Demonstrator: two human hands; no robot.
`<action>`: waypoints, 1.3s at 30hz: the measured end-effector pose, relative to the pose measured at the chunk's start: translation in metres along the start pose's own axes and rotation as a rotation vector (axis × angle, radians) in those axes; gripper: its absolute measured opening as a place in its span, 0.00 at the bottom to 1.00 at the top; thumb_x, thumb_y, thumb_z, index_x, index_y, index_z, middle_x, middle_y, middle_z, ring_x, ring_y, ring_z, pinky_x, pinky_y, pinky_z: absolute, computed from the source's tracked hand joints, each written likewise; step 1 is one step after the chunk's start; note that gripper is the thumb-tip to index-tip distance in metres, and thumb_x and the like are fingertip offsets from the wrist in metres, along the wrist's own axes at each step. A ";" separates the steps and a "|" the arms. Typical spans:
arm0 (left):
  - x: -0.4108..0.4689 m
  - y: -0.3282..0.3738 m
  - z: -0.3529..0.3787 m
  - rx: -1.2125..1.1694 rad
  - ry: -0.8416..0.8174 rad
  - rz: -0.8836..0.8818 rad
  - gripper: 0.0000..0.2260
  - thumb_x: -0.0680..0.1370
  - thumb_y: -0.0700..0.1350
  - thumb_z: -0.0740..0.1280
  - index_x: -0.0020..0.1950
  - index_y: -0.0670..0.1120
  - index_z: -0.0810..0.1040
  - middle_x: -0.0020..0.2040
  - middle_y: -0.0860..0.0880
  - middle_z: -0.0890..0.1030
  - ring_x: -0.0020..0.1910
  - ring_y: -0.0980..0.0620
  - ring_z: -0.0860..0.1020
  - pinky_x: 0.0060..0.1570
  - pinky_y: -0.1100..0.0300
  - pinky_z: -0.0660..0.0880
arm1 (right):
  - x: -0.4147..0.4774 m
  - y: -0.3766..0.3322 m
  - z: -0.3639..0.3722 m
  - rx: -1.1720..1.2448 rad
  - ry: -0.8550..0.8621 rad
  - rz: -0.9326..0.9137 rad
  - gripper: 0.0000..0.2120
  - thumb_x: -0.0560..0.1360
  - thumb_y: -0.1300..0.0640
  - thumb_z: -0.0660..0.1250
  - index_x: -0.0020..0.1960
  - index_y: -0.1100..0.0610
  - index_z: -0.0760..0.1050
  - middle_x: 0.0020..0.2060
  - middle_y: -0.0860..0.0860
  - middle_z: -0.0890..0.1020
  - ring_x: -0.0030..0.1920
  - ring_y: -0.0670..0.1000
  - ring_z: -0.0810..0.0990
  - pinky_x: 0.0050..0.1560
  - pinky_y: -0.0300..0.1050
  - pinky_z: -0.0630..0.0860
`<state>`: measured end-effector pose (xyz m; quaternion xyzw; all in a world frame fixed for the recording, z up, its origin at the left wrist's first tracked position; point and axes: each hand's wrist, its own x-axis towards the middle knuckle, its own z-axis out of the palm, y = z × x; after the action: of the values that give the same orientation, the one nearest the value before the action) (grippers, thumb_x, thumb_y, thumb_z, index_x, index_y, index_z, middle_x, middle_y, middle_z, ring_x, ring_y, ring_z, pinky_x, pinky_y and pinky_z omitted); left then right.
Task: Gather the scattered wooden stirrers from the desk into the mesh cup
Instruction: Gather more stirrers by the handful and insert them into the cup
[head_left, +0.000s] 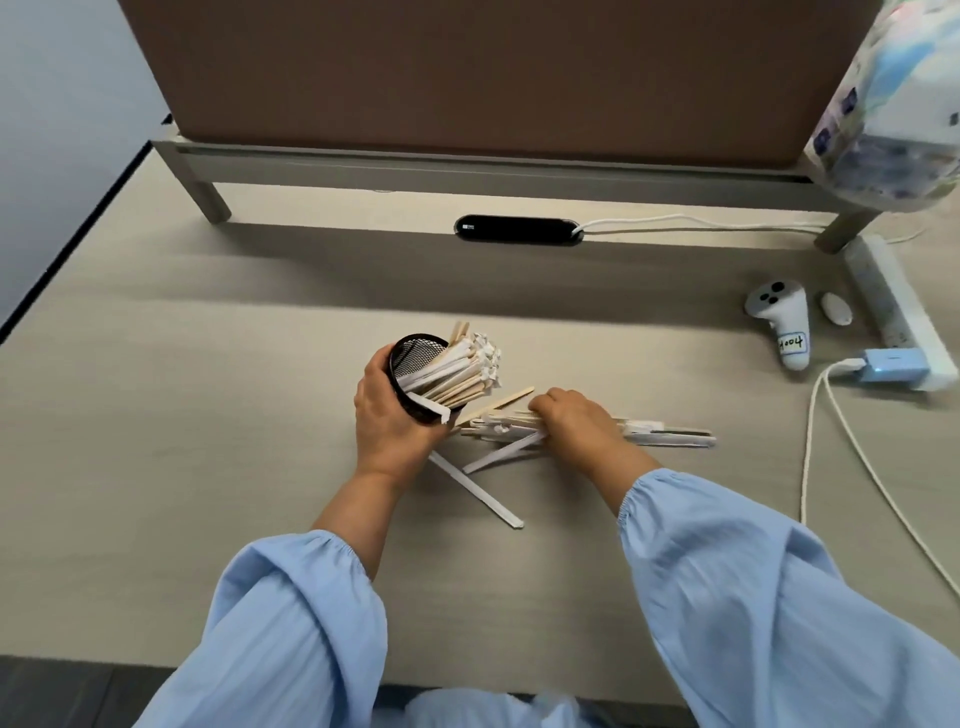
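Observation:
My left hand (387, 415) grips a black mesh cup (413, 358) and tilts its mouth to the right. Several wooden stirrers (462, 371), some in white paper wrappers, stick out of the cup. My right hand (571, 421) lies closed over a bundle of stirrers (670, 436) on the desk just right of the cup. Their ends show on both sides of the hand. Two wrapped stirrers (480, 491) lie loose on the desk below my hands, crossing each other.
A white controller (784, 325) with a label, a small white oval object (836, 309), a power strip (893, 312) and a blue plug (891, 366) with a white cable sit at the right. A monitor riser (467, 166) and a black cable slot (519, 229) stand behind.

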<state>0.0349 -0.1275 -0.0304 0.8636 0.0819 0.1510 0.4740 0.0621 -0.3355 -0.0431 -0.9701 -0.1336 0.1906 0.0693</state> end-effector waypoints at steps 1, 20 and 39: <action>-0.001 0.000 -0.001 0.007 0.008 0.000 0.40 0.57 0.52 0.75 0.65 0.47 0.63 0.60 0.44 0.74 0.59 0.42 0.72 0.59 0.44 0.70 | 0.002 0.000 -0.001 0.007 -0.021 0.001 0.16 0.75 0.63 0.59 0.63 0.57 0.70 0.59 0.57 0.73 0.61 0.60 0.71 0.60 0.52 0.70; 0.000 0.002 -0.015 0.027 0.125 -0.038 0.40 0.57 0.51 0.76 0.66 0.45 0.64 0.61 0.44 0.74 0.60 0.42 0.72 0.60 0.45 0.70 | 0.018 -0.016 -0.029 0.148 -0.083 0.053 0.12 0.76 0.58 0.54 0.57 0.60 0.68 0.58 0.63 0.77 0.57 0.63 0.75 0.50 0.48 0.69; 0.021 0.015 -0.012 -0.057 0.132 0.061 0.39 0.58 0.52 0.76 0.65 0.51 0.63 0.59 0.53 0.71 0.60 0.45 0.72 0.59 0.43 0.71 | 0.021 -0.003 -0.093 0.951 0.628 0.133 0.18 0.66 0.47 0.75 0.30 0.55 0.68 0.24 0.47 0.70 0.27 0.47 0.67 0.30 0.41 0.66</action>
<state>0.0506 -0.1203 -0.0081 0.8402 0.0820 0.2242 0.4870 0.1166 -0.3347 0.0350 -0.8486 0.0554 -0.0638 0.5223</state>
